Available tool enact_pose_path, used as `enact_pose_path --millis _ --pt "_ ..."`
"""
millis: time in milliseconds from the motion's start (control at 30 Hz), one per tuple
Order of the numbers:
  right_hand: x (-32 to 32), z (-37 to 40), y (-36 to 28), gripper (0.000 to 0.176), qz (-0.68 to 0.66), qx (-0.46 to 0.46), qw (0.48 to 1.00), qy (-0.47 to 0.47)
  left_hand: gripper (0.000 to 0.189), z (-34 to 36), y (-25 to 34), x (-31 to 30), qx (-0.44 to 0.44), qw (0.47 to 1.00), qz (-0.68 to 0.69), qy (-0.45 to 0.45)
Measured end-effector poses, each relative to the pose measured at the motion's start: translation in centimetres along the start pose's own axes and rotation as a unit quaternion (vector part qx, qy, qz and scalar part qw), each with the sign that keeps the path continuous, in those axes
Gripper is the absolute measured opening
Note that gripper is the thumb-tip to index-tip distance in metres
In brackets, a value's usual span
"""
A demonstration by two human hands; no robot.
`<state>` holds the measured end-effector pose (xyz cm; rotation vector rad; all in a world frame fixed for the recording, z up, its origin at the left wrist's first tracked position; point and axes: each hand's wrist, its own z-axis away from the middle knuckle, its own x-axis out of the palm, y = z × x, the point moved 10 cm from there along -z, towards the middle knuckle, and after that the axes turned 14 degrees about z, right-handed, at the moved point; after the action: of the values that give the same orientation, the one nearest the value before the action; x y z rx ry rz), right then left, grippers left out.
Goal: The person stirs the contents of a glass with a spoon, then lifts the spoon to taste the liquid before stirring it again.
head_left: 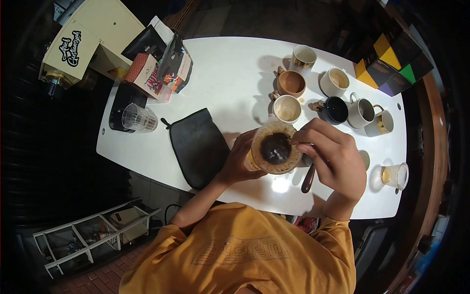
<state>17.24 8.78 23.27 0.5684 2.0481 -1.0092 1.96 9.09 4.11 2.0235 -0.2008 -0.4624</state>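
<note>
My left hand (242, 159) is wrapped around the side of a cup (264, 168), held near the front edge of the table. Dark coffee (275, 149) sits in the bottom, and brown residue coats the inner wall. At the cup's right rim, the thumb and fingers of my right hand (330, 152) are pinched together; I cannot tell what is between them. Under that hand a dark brown handle (308, 179) sticks out, its other end hidden. Just beyond the cup stands a cream mug (287, 108) with a light residue inside.
On the white table (220, 73) a black pouch (198, 147) lies left of the cup. A clear plastic cup (139, 117) and boxes (147, 76) are farther left. Several mugs (335, 110) stand at the back right, and a glass (394, 176) is near the right edge.
</note>
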Motion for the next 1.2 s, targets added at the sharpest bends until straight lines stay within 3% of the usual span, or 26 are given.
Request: enact_pose_path --millis 333,733,933,1200 --pt "2.5 0.1 -0.6 0.009 -0.021 -0.008 0.998 -0.058 0.087 0.3 -0.6 0.1 0.000 1.000 -0.005 -0.006" --pt "-0.5 0.3 -0.8 0.006 -0.052 0.008 0.998 0.020 0.086 0.1 -0.2 0.0 0.014 1.000 -0.018 -0.001" --pt "1.4 0.1 -1.2 0.005 -0.055 -0.030 0.997 -0.040 0.087 0.3 -0.3 0.1 0.023 0.999 -0.027 -0.010" --pt "1.4 0.1 0.0 0.006 -0.014 0.027 0.998 -0.054 0.091 0.3 0.0 -0.1 0.035 0.999 -0.027 0.002"
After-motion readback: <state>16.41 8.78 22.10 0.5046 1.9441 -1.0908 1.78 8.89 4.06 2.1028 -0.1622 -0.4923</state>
